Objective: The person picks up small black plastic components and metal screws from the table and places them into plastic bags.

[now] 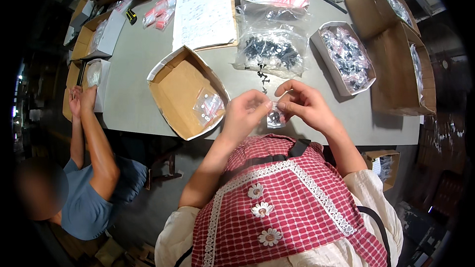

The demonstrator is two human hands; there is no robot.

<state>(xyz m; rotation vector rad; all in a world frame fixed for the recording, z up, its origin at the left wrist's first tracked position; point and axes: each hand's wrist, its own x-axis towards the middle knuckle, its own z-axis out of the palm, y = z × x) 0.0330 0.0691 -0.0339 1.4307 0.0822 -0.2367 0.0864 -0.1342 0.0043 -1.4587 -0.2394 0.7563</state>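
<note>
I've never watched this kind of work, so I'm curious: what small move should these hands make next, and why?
Probably pinch along the top of the small clear plastic bag to close it: the left hand and right hand both have fingertips at its upper edge, and small dark pieces show inside. Whether it's already sealed, I can't tell.

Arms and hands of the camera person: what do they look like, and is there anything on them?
The left hand and right hand are ordinary bare hands, with no gloves. I see no watch or bracelet on either wrist. The left sleeve and right sleeve are cream, loose and wrinkly, leaving the forearms bare.
</note>
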